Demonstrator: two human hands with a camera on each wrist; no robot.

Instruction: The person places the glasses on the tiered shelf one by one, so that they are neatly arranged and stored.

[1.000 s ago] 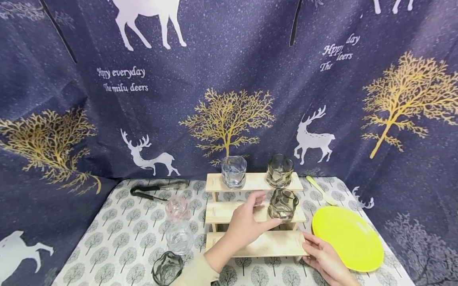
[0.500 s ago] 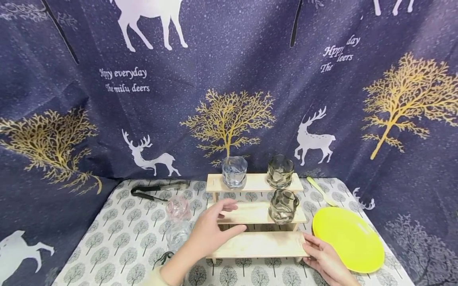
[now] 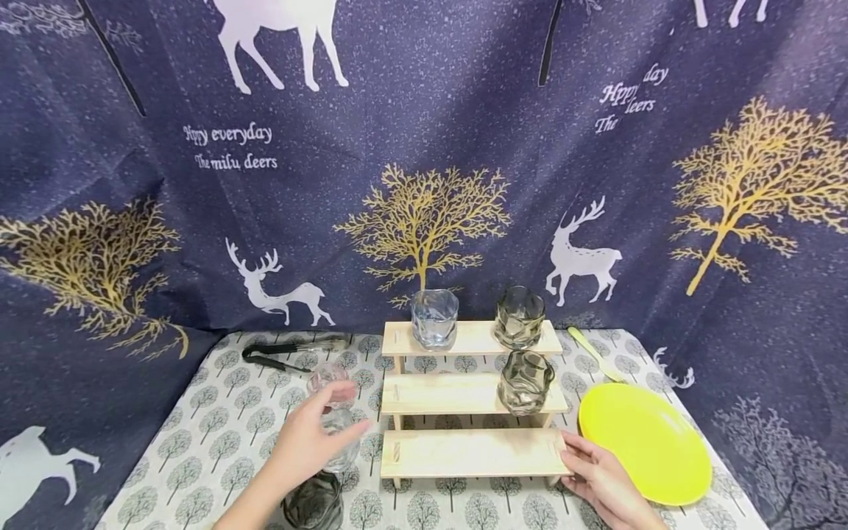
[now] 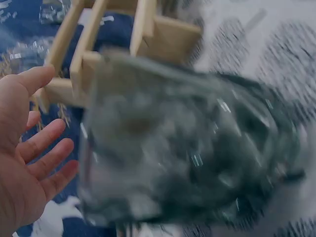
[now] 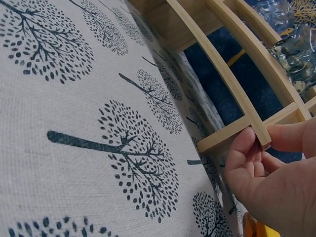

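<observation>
One hand pinched the wooden rack while the other hovered among the tumblers.
The right hand held the right end of the lowest step of the three-step wooden rack between thumb and fingers; the left hand, well apart from it, gripped nothing, its thumb and fingers spread in front of a clear glass tumbler on the tablecloth, though contact could not be told. Behind that stood a pink tumbler, and nearer the person, by the left forearm, a dark grey tumbler. The rack's top step bore a bluish tumbler and, to its right, a smoky tumbler; another smoky one stood toward the middle step's right end. Black-handled tongs lay behind the pink glass, a yellow plate right of the rack.
</observation>
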